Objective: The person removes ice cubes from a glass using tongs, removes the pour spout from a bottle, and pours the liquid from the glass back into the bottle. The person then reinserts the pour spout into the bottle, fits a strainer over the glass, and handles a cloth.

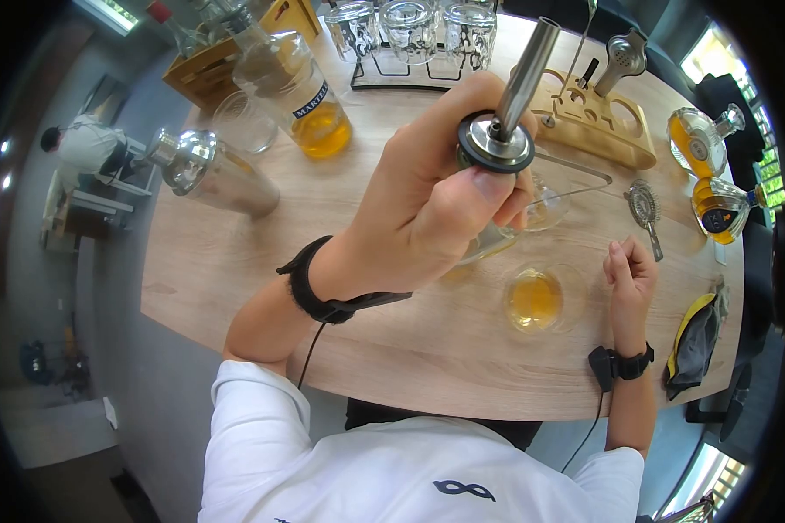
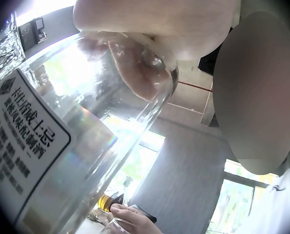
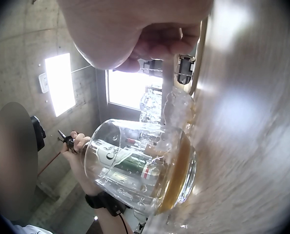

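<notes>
My left hand grips a clear glass bottle by the neck, raised over the middle of the table. A metal pour spout with a black collar tops the bottle. Its white label faces the left wrist camera; much of its body is hidden behind the hand in the head view. A rounded clear glass with amber liquid in the bottom stands on the table, below and right of the left hand. Beside that glass, my right hand rests on the table, fingers loosely curled around nothing.
A Martell bottle, a metal shaker and an upturned-looking clear glass stand left. Glasses hang on a black rack behind. Rightward are a wooden tool stand, a strainer, amber bottles and a cloth.
</notes>
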Motion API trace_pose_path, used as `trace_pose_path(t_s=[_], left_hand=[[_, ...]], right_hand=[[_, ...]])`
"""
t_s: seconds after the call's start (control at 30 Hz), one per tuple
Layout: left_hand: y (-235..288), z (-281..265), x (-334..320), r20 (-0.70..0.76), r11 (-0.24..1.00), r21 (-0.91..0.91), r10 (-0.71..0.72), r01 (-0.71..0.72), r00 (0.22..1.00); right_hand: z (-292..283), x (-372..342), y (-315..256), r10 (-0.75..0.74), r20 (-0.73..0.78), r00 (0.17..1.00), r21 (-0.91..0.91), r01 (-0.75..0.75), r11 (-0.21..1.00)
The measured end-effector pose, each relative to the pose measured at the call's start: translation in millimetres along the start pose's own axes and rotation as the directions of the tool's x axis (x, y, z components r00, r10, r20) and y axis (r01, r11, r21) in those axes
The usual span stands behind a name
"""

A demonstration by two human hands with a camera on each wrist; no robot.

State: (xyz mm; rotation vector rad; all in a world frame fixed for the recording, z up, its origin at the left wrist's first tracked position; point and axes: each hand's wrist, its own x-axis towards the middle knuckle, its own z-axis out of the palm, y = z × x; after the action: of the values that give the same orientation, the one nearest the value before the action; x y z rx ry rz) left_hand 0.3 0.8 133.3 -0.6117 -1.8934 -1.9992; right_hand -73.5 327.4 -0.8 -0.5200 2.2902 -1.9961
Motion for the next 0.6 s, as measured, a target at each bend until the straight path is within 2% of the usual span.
trace_pose_path(t_s=[0.1,0.27,0.6], left_hand=[[-0.4,0.2,0.4,0.013,1.000,0.024,0.017,-0.017,1.000],[-8.2,0.1,1.1,0.030,0.989,-0.016,0.145,-0.145,0.989],[-5.3,-7.9,2.1,0.075,0.991,0.056,0.115,-0.120,0.991]], right_hand=[[1.0,-0.6,-2.2,0.004,-0.011,1.000,-0.005,-0.004,1.000],[2.1,-0.1,-4.6,-0.001,-0.005,1.000,-0.011,0.001,1.000],[3.1,-0.9,-5.9,-0.003,-0.006,1.000,-0.021,0.002,1.000]])
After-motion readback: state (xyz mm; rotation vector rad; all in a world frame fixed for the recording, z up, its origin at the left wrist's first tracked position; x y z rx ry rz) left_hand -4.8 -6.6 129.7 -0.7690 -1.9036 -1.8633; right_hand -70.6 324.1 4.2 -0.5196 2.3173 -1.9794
